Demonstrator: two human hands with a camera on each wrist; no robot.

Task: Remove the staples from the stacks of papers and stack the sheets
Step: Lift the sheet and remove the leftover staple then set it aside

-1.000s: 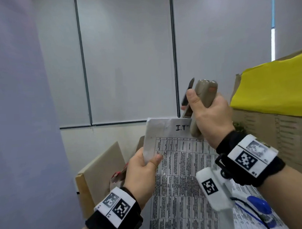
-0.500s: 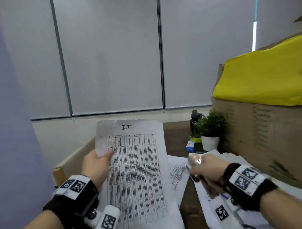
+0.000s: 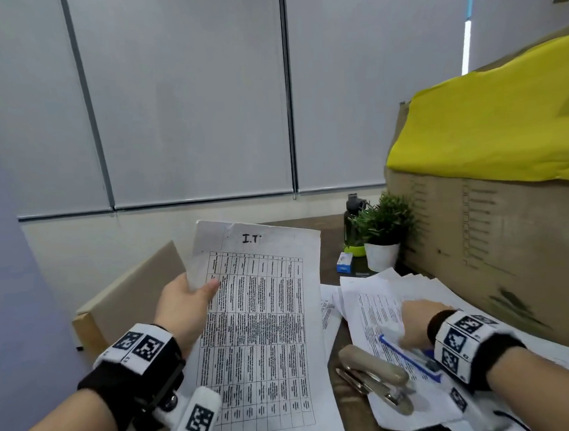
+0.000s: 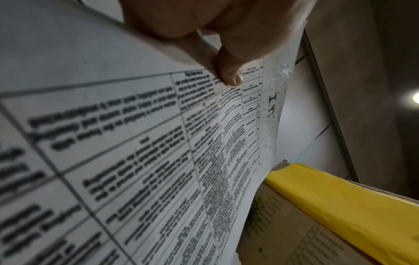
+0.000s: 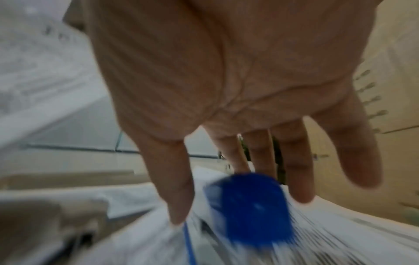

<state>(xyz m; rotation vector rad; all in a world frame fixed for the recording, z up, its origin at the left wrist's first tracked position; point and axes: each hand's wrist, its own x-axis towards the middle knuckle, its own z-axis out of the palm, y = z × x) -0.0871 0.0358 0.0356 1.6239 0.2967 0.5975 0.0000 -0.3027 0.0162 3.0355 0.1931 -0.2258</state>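
- My left hand pinches the papers at their left edge, thumb on the printed face and the other fingers behind; the packet stands tilted up in front of me, off the surface.
- I should keep that pinch firm but near the edge, so the sheets don't fan or sag while my other hand is busy.
- My right hand is spread, fingers straight and holding nothing, just over the loose sheets to the right of the packet.
- The remover lies on those sheets, just nearer me than my right fingers, not held.
- A blue object sits right under my right fingertips; the view is too blurred for me to tell what it is or whether I touch it.
- From the wrist view, the packet's top corner looks torn, and I can't make out a staple there. I judge the step is to peel sheets apart and lay them on the pile.
- To do it well: bring the right fingers to the top corner beyond my left thumb, check for a leftover staple, then slide one sheet off at a time.
- Square each sheet on the pile, clear of the remover and the blue object.
- Farther off stand a plant and a box, well out of my reach path.
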